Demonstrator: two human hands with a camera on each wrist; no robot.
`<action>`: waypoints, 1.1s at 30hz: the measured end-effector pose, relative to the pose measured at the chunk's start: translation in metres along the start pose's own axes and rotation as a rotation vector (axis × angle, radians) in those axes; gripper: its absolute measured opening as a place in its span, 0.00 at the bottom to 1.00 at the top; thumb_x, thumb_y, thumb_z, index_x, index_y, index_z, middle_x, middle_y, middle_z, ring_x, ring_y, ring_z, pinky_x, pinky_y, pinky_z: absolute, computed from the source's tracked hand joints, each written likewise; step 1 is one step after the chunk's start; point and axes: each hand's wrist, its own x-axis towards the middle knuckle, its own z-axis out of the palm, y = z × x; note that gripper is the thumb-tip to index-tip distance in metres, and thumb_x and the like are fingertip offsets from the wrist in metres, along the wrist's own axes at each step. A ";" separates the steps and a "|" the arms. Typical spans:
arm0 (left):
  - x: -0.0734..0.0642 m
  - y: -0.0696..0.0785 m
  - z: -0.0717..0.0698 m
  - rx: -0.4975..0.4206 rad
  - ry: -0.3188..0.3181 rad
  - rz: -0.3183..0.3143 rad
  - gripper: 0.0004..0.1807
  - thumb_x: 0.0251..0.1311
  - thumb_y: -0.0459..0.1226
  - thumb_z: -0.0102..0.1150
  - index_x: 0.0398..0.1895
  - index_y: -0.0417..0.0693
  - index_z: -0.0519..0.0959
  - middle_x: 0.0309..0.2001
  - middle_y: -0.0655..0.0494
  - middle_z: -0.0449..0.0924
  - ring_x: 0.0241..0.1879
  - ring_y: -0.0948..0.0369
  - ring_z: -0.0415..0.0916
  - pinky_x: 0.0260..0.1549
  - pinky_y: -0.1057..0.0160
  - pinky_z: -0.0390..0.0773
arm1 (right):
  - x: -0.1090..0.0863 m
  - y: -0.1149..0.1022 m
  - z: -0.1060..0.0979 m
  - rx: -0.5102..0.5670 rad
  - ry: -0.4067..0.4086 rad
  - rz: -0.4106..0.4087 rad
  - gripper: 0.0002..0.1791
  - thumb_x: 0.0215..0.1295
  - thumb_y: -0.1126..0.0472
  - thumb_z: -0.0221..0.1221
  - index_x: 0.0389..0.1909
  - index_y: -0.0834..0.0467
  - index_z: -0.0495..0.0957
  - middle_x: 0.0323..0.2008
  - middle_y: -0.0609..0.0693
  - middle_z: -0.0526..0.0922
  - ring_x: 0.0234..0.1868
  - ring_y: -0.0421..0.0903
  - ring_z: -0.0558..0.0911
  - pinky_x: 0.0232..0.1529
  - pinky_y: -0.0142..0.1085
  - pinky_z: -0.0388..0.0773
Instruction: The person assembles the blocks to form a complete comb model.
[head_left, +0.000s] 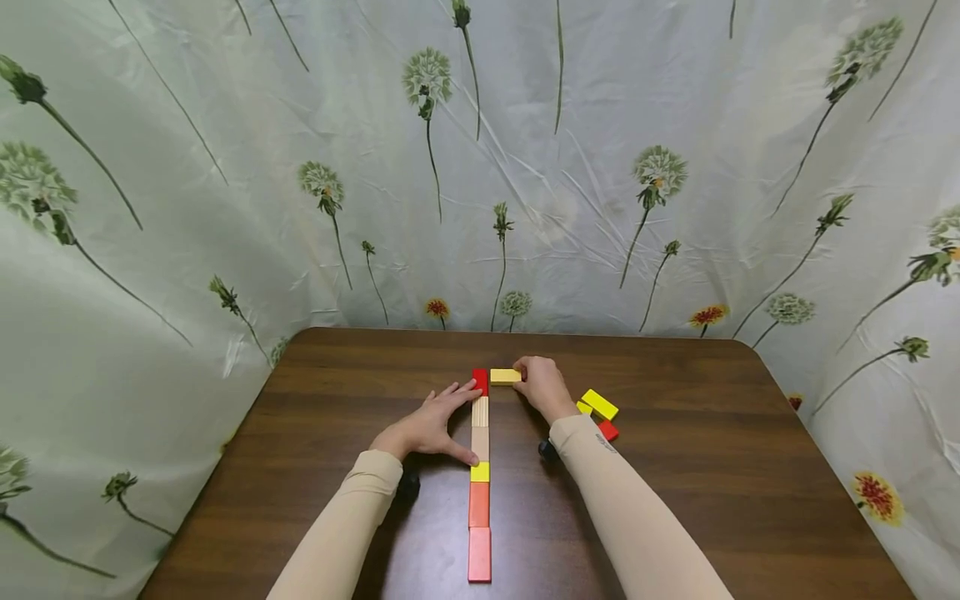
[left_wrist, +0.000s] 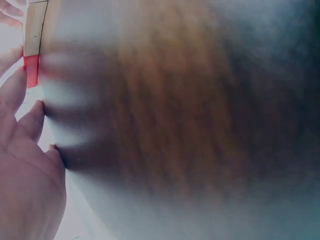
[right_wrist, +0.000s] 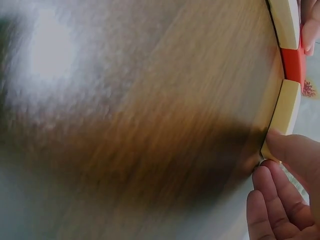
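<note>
A straight row of blocks runs along the table toward me: a red block [head_left: 481, 382] at the far end, two plain wooden blocks [head_left: 480, 433], a yellow block [head_left: 480, 472], an orange-red block [head_left: 478, 504] and a pinkish-red block [head_left: 480, 554] nearest. My left hand [head_left: 433, 423] is spread beside the row, its fingertips at the far red block and its thumb at the yellow one. To the right of the far end, my right hand [head_left: 546, 387] pinches a pale yellow block [head_left: 505, 377] by its right end. That block lies crosswise, with a small gap to the red block.
Beyond my right wrist lie a loose yellow block [head_left: 600, 405], a second yellow one [head_left: 583, 407] partly hidden by the arm, and a red one [head_left: 608, 430]. The brown wooden table [head_left: 697, 467] ends at a flower-printed curtain [head_left: 570, 208].
</note>
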 end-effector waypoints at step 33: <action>0.000 0.001 -0.002 0.009 -0.006 0.006 0.63 0.50 0.56 0.84 0.86 0.49 0.59 0.89 0.50 0.48 0.88 0.40 0.41 0.81 0.25 0.41 | -0.003 0.020 -0.022 -0.021 -0.098 -0.008 0.24 0.70 0.58 0.72 0.61 0.67 0.82 0.50 0.61 0.87 0.50 0.54 0.85 0.58 0.49 0.85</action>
